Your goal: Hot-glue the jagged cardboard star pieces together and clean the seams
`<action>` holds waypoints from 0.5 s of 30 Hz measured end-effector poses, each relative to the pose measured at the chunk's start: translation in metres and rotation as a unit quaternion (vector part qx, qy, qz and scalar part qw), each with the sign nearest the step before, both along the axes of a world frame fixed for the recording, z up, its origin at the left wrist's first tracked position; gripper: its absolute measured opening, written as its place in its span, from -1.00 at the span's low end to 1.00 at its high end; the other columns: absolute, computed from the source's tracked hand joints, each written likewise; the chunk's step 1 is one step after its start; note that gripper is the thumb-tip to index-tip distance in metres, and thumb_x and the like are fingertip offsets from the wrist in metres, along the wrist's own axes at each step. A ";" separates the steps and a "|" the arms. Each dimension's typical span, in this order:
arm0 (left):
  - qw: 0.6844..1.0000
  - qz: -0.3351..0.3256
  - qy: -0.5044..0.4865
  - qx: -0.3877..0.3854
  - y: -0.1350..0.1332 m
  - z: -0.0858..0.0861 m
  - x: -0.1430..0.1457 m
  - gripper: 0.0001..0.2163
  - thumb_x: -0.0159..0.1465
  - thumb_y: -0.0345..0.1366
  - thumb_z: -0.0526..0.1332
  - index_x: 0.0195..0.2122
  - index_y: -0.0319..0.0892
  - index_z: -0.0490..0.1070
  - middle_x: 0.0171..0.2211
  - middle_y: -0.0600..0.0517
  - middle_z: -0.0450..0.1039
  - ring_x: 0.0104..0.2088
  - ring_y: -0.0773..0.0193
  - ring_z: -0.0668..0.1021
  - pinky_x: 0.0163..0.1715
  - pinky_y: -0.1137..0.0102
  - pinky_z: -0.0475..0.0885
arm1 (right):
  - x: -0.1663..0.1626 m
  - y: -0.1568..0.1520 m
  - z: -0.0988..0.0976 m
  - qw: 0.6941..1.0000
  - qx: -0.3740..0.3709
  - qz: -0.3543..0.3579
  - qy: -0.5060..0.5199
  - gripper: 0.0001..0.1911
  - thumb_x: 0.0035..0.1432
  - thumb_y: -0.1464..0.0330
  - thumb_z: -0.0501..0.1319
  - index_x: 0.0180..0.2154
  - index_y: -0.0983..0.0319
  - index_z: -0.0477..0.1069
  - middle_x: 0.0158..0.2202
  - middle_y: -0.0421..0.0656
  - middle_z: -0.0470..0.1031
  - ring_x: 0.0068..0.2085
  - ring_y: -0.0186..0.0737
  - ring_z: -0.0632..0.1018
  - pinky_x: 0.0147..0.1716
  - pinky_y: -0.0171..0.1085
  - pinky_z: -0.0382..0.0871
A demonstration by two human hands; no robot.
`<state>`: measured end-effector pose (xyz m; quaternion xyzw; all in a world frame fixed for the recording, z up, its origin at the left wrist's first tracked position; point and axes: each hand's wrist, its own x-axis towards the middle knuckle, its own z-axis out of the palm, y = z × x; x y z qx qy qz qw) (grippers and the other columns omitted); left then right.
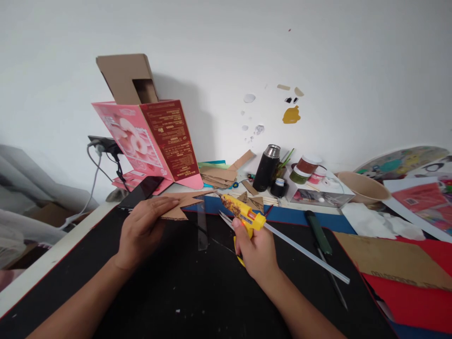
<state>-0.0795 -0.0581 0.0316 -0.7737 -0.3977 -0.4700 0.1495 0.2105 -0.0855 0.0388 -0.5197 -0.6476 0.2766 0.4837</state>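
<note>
My left hand (143,228) is closed on a brown cardboard cut-out with pointed arms (183,203), holding it above the black mat (183,292). My right hand (256,247) grips a yellow hot glue gun (243,213); its glue-crusted nozzle points left toward the cardboard piece, a short gap away. A long clear glue stick (307,254) sticks out of the gun's back toward the right. A clear ruler (202,226) and scissor blades (226,219) lie on the mat between my hands.
A pink box (148,141) stands open at the back left with a phone (141,191) before it. Farther right are cardboard scraps (219,174), a black flask (266,167), paint jars (307,167), a paper bowl (363,188), a green-handled tool (318,233) and a cardboard sheet (391,261).
</note>
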 end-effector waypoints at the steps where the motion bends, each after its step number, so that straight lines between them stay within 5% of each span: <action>1: 1.000 0.000 0.000 -0.001 0.000 0.000 0.000 -0.64 0.42 -0.52 0.19 0.16 -0.05 0.54 0.05 -0.04 0.69 0.05 0.14 0.68 0.13 0.22 0.56 | 0.000 0.000 0.000 1.000 -0.009 0.003 0.008 -0.37 0.46 -0.10 0.11 -0.51 0.15 0.53 -0.74 -0.21 0.33 -0.60 -0.16 0.51 -0.59 -0.30 0.34; 6: 1.000 -0.005 -0.005 -0.002 0.000 -0.001 -0.001 -0.65 0.43 -0.50 0.19 0.16 -0.05 0.54 0.06 -0.04 0.68 0.06 0.13 0.68 0.12 0.21 0.57 | -0.001 0.002 -0.003 0.998 -0.048 0.015 0.045 -0.33 0.43 -0.11 0.11 -0.62 0.13 0.29 -0.74 -0.24 0.31 -0.65 -0.26 0.44 -0.60 -0.33 0.29; 15: 1.000 -0.007 0.002 0.015 0.002 0.000 -0.001 -0.65 0.43 -0.52 0.21 0.16 -0.06 0.55 0.03 -0.06 0.70 0.06 0.13 0.69 0.12 0.20 0.56 | -0.001 0.003 -0.006 0.995 -0.072 0.018 0.067 -0.43 0.41 -0.10 0.13 -0.50 0.14 0.36 -0.72 -0.28 0.30 -0.65 -0.26 0.44 -0.59 -0.33 0.27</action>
